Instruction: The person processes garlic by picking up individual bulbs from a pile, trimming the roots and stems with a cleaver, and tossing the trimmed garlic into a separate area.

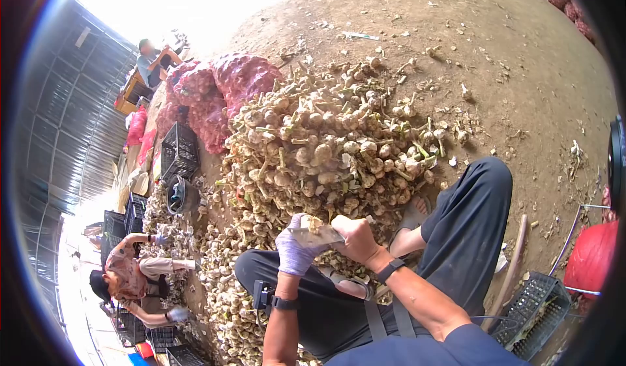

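My left hand (295, 251), in a pale purple glove, is closed around a garlic bulb (315, 224), whose top shows above the fingers. My bare right hand (355, 238) is wrapped round the handle end of a broad-bladed knife (317, 237). The flat blade lies across in front of the gloved hand, just below the bulb, and its handle is hidden in my right fist. Right beyond both hands rises a large heap of garlic bulbs (319, 151), many with stems on. Loose garlic (231, 304) also spreads beside my left knee.
Red mesh sacks (244, 79) stand behind the heap, near a black crate (179, 149) and a bucket (184, 195). At left a gloved co-worker (134, 271) sits among crates; another person (155, 63) sits farther back. A wooden pole (512, 268) and a crate (533, 314) lie at my right.
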Demonstrator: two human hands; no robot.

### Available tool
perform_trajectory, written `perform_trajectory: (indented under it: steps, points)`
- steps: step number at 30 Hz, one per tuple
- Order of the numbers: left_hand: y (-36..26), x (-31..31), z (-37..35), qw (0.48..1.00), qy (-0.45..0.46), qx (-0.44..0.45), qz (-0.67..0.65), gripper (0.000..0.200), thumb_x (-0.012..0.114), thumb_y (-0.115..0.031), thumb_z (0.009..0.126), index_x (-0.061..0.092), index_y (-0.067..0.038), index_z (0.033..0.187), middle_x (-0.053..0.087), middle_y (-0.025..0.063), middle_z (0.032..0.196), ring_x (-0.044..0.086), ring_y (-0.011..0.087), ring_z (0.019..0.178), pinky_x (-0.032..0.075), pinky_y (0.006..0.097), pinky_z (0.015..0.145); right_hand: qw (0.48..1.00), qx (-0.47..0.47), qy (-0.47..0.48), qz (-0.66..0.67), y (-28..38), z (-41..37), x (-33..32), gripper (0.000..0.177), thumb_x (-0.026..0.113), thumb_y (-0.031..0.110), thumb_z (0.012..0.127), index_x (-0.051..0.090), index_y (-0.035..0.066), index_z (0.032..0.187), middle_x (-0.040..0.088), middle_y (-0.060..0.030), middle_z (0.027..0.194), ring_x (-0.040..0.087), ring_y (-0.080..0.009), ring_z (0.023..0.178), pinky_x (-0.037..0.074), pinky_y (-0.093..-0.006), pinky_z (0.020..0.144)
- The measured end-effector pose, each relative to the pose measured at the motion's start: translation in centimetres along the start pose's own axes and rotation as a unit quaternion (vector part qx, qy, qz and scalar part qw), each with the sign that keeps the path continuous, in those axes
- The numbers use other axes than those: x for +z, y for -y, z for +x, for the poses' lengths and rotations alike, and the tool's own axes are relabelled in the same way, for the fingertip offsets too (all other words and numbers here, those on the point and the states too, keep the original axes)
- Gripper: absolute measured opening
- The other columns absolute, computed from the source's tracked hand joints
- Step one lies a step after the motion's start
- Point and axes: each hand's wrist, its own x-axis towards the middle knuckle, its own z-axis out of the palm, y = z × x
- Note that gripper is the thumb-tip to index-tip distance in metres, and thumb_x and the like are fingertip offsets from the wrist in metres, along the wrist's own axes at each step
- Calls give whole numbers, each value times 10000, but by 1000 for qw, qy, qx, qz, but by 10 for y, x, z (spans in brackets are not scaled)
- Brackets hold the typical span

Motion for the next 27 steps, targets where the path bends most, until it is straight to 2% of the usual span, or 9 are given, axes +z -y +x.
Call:
perform_trajectory:
  steps: [5, 7, 11, 13, 15, 18, 22, 26, 27]
  points:
    - [-4, 8, 0, 995, -17, -48, -83, 488, 850, -369, 694, 641, -93, 1039, 705, 100, 872, 701, 298, 738, 570, 366, 666, 998, 42, -53, 15, -9, -10, 14, 189, 682, 234, 813, 608, 60, 804, 617, -156, 750, 636, -377, 660, 512, -441, 567]
    - [-11, 3, -3, 976, -50, -106, -184, 487, 852, -323, 693, 628, -78, 1050, 718, 116, 904, 716, 294, 768, 579, 362, 693, 984, 166, -46, -45, -28, -18, 19, 179, 663, 245, 829, 617, 78, 784, 629, -162, 723, 642, -380, 657, 514, -449, 568]
    - [-25, -6, -5, 939, -81, -78, -326, 515, 860, -213, 699, 605, -51, 1116, 718, 90, 913, 700, 159, 812, 569, 307, 769, 904, 409, -101, -77, -90, -47, 41, 241, 643, 280, 857, 628, 77, 728, 669, -170, 705, 655, -389, 664, 510, -459, 568]
    - [-24, 1, -6, 900, -53, -108, -419, 521, 837, -175, 751, 574, -35, 1178, 675, 15, 977, 618, 92, 874, 531, 265, 822, 902, 376, -161, 139, -68, -27, 33, 221, 688, 223, 872, 653, 21, 789, 626, -109, 595, 634, -173, 551, 482, -365, 504]
    - [-28, -2, -1, 866, -44, -101, -487, 574, 860, -192, 748, 565, -39, 1216, 662, 13, 1035, 614, 98, 924, 519, 260, 857, 890, 370, -103, 244, -35, -9, 16, 201, 685, 194, 899, 663, 8, 826, 626, -33, 616, 584, -70, 574, 466, -301, 485]
    - [-28, 3, 4, 843, -38, -94, -528, 659, 892, -268, 744, 556, -37, 1262, 660, 42, 1092, 631, 139, 988, 524, 279, 888, 768, 387, -29, 509, -7, -6, 19, 253, 687, 254, 951, 697, 5, 996, 684, -9, 769, 608, -92, 577, 506, -242, 503]
    - [-22, 11, 3, 859, -56, -52, -506, 730, 904, -297, 721, 536, -35, 1295, 627, 27, 1108, 611, 130, 1005, 511, 276, 910, 568, 400, 12, 720, 18, -4, 18, 246, 713, 276, 947, 714, 43, 1024, 706, -34, 817, 661, -137, 625, 578, -300, 562]
    - [-31, -11, -2, 786, -44, -114, -606, 777, 926, -293, 699, 519, -50, 1314, 587, 47, 1153, 590, 121, 1017, 515, 281, 896, 577, 404, -4, 710, 9, 4, 12, 178, 737, 209, 926, 715, 43, 987, 690, -17, 785, 660, -129, 635, 600, -318, 581]
    - [-23, -6, -3, 824, -86, -93, -552, 732, 898, -206, 715, 514, -55, 1319, 585, 51, 1174, 595, 137, 1023, 519, 292, 894, 605, 399, -14, 689, 6, 7, 6, 162, 739, 189, 922, 715, 39, 980, 691, -16, 792, 659, -124, 634, 602, -314, 580]
